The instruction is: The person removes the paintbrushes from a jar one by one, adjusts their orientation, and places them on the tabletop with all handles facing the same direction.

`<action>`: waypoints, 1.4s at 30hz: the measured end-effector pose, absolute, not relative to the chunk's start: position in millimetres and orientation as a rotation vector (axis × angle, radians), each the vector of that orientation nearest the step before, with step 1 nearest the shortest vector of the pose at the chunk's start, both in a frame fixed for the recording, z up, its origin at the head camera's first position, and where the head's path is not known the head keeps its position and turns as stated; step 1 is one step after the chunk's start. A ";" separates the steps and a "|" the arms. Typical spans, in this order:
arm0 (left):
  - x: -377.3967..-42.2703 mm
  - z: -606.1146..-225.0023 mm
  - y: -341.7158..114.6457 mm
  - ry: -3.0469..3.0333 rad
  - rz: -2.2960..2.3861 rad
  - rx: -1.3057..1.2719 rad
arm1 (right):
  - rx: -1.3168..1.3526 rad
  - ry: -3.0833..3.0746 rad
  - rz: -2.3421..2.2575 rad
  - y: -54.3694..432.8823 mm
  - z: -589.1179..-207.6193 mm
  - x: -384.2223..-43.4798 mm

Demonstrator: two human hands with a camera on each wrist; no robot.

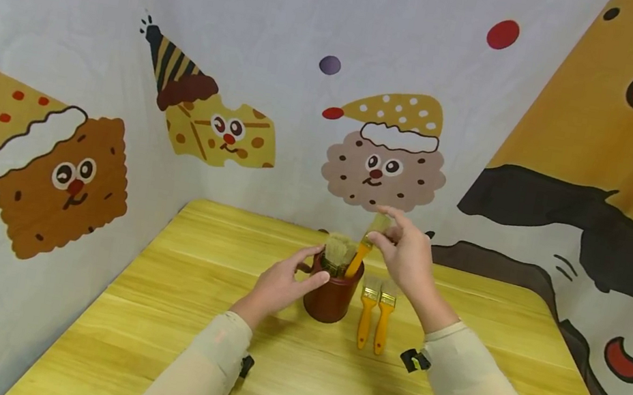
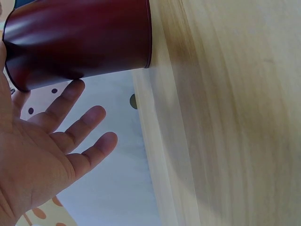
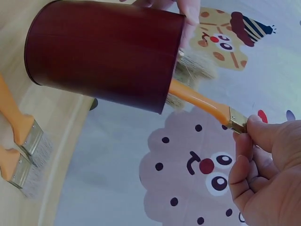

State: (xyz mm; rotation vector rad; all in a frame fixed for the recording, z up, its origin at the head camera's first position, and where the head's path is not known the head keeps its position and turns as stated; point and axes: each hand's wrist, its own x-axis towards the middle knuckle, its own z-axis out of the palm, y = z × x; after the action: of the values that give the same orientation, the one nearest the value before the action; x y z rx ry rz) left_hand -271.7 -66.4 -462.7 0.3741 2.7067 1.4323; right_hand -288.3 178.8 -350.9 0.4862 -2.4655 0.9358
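Note:
A dark red cylindrical cup (image 1: 331, 300) stands upright on the wooden table, with paintbrush bristles (image 1: 340, 251) showing above its rim. My left hand (image 1: 280, 285) holds it at the rim, the thumb in front and a finger behind; in the left wrist view the other fingers are spread beside the cup. Between thumb and fingers, my right hand (image 1: 410, 254) pinches a paintbrush (image 3: 207, 104) by its metal band. This brush has its orange handle down inside the cup and its bristles up. Two more paintbrushes (image 1: 366, 312) (image 1: 384, 319) lie side by side right of the cup.
The wooden table (image 1: 174, 313) meets a white cloth backdrop (image 1: 283, 13) printed with cartoon figures at its back and sides. Small dark devices (image 1: 415, 360) are strapped at both wrists.

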 end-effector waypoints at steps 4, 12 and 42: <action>-271.8 -463.5 -66.5 2.714 1.430 0.375 | 0.481 -2.449 0.938 183.2 -347.1 -287.5; -273.2 -464.8 -66.7 2.724 1.424 0.368 | 0.434 -2.408 0.983 192.9 -341.3 -288.3; -271.2 -463.9 -66.8 2.716 1.438 0.385 | 0.261 -2.489 0.938 257.0 -332.1 -282.2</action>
State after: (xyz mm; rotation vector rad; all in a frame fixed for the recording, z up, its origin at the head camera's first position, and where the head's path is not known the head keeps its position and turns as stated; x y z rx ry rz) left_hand -271.2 -66.8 -463.9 0.3850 2.7161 1.4378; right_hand -282.2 257.0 -332.1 0.2605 -2.4894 0.9380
